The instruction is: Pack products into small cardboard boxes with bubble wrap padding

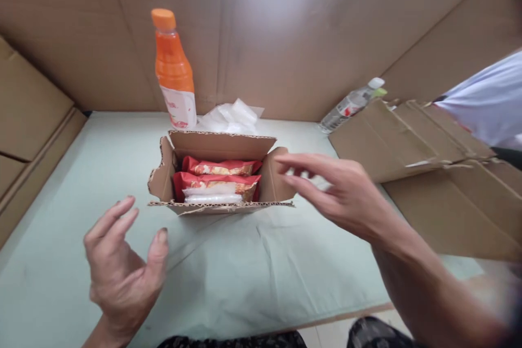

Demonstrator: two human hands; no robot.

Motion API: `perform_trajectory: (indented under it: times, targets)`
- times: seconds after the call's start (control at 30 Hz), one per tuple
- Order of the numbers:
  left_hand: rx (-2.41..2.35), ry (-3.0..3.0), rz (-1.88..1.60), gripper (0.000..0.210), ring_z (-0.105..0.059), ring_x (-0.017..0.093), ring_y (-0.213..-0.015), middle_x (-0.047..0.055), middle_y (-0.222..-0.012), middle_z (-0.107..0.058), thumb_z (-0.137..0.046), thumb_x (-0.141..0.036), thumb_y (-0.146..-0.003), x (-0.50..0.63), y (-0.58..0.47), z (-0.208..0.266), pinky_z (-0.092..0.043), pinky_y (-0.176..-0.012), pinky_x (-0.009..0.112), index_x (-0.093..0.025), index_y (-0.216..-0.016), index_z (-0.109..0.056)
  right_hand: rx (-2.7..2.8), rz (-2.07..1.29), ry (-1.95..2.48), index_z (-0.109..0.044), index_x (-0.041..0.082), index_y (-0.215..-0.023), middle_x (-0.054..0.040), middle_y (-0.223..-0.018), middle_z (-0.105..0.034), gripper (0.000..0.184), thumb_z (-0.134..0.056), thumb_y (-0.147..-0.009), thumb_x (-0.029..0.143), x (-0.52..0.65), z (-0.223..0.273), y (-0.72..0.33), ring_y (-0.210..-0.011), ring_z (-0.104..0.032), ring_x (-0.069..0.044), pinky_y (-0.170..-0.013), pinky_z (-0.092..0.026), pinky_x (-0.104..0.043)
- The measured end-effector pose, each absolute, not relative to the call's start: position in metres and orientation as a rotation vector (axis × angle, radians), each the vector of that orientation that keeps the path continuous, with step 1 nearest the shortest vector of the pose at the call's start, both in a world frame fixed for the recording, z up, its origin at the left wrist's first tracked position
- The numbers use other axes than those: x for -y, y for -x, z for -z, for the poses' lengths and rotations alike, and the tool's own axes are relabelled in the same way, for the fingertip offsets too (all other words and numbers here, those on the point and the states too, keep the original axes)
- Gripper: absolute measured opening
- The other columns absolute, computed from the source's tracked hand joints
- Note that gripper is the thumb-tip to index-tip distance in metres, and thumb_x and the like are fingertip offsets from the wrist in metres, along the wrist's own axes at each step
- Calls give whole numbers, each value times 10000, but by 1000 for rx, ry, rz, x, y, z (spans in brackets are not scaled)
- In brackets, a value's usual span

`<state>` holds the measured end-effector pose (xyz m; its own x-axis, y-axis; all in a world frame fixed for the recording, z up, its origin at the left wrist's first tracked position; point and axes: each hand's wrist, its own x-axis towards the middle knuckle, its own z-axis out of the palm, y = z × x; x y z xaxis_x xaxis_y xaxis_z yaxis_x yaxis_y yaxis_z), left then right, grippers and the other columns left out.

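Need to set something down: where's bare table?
Bare: the tabletop in front of the open box, between left hand and right forearm, and left of the box, toward the cardboard wall. Crowded: behind the box, with orange bottle and crumpled plastic; far right, with clear bottle and brown cardboard.

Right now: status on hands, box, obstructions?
Left hand open, apart from box. Right hand open at box's right flap, contact unclear. Red packets visible inside. Orange bottle behind, not blocking.
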<state>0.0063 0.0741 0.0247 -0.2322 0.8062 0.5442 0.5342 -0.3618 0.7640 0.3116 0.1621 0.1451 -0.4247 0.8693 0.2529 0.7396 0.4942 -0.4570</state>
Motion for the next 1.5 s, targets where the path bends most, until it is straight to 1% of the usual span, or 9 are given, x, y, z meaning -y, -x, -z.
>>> perform_trajectory:
  times: [0.1,0.27,0.43,0.57,0.73,0.97,1.17,1.37,1.5]
  targets:
    - [-1668,-1461,-1616,613,-541,302,-1343,113,-1433,-537,-745,-249,-845,-73,-4,-3,-390,-1204,553,-266,-1414,-517,1930,-459,1537,-727,226,-1075,-50,-951,-768,235,-631,-936,388,-126,-108,-348,-772,-680,-180,-695,-525,-296]
    - [-1606,-1131,-1293,608,-610,279,-1258,95,-1349,-598,-751,-404,-825,-87,-3,20,-493,-1120,500,-273,-1375,-527,1817,-784,1549,-610,206,-1313,-110,-1158,-715,522,-707,-840,405,-122,-25,-311,-936,-664,-241,-755,-553,-354]
    - [-1608,-1141,-1227,587,-597,289,-1261,84,-1299,-621,-759,-430,-806,-91,-10,15,-500,-1106,469,-269,-1337,-567,1739,-744,1497,-581,199,-1343,-121,-1163,-691,472,-623,-904,367,-134,-6,-284,-1013,-630,-248,-782,-545,-352]
    - [-1451,-1112,-1099,605,-636,293,-1206,92,-1347,-601,-782,-450,-766,-86,-51,11,-537,-1053,453,-263,-1300,-567,1540,-701,1628,-651,191,-1167,-105,-1070,-706,340,-633,-875,365,-95,-7,-334,-889,-646,-222,-708,-544,-328]
    - [-1033,-1209,-919,675,-552,313,-1340,123,-1452,-563,-760,-370,-751,-105,-178,5,-450,-1143,472,-225,-1370,-536,1093,-483,1909,-647,175,-987,-86,-874,-720,389,-689,-810,518,-15,-4,-444,-738,-669,-225,-633,-534,-346]
    - [-712,-1432,-704,822,-368,382,-1472,222,-1583,-378,-700,-185,-692,-125,-352,12,-417,-1138,503,-158,-1476,-457,588,-181,1868,-670,198,-1148,-100,-1064,-726,528,-736,-779,570,68,22,-545,-954,-691,-257,-798,-590,-392]
    - [-488,-1682,-428,874,-402,384,-1450,204,-1604,-367,-676,-258,-708,-115,-398,18,-402,-1153,557,-152,-1530,-398,504,-229,1774,-595,208,-1356,-142,-1311,-658,686,-760,-784,549,69,55,-547,-1168,-651,-298,-901,-578,-450]
    - [-450,-1666,-300,987,-302,382,-1529,192,-1702,-157,-726,-295,-682,-126,-453,22,-360,-1193,566,-186,-1575,-320,477,-263,1782,-534,202,-1426,-167,-1374,-623,757,-749,-786,546,60,56,-553,-1271,-603,-328,-936,-572,-471]
    - [-414,-1727,-321,983,-211,364,-1570,190,-1701,-174,-726,-316,-678,-125,-466,33,-326,-1223,563,-174,-1568,-332,481,-263,1807,-541,185,-1433,-179,-1384,-619,775,-747,-776,541,60,59,-559,-1331,-559,-341,-955,-566,-472]
